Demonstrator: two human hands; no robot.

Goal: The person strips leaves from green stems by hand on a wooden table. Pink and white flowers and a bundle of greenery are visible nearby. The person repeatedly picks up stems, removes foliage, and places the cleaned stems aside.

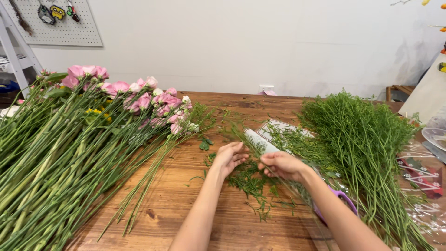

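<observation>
Mid-table, a thin green sprig (254,148) runs between both hands: the right hand (282,165) pinches its stem, the left hand (229,157) cups beside it, fingers loosely curled, over leaf trimmings (253,183) near the table's (195,218) centre

Probably a florist's workshop: cut flowers (116,100) heaped on a wooden table (186,204).

Both hands (258,160) seemingly pinch a green sprig (246,139).
</observation>
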